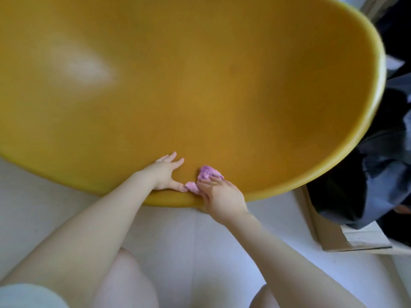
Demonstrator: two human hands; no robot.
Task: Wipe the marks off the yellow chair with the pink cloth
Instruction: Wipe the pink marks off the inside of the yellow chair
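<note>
The yellow chair (200, 85) fills most of the view, its curved seat shell facing me. My left hand (163, 174) lies flat on the seat near the front rim, fingers spread, holding nothing. Just to its right, my right hand (220, 194) presses the crumpled pink cloth (208, 175) against the seat by the front rim. Part of the cloth pokes out beside my left thumb. No marks stand out on the blurred yellow surface.
A cardboard box (329, 232) with dark blue and black clothing (373, 178) stands to the right of the chair. Pale floor (44, 207) lies below the chair's rim. My bare knees show at the bottom edge.
</note>
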